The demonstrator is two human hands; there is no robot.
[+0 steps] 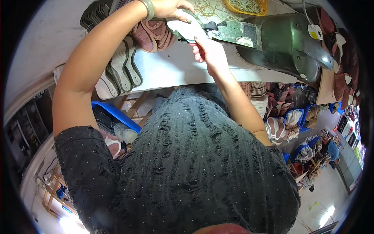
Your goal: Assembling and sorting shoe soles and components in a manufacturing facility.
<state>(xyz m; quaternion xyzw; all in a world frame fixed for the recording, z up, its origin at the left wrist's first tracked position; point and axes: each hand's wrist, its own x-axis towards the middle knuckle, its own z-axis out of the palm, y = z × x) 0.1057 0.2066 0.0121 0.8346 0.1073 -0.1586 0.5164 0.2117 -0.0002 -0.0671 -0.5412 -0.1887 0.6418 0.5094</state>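
Both hands, left hand [171, 9] and right hand [208, 50], grasp shoe sole [183, 29] at machine [288, 43] | risk: fingers close to feed; sole may skew.

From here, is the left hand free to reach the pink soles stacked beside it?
Probably not yet: the left hand grips the shoe sole together with the right hand. The pink soles lie close, unobstructed.

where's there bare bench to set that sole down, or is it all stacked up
The widest bare strip of the white bench runs between the dark-edged soles and the green machine, below the right hand. The far edge is crowded: pink soles, rubber bands, the left hand and held sole.
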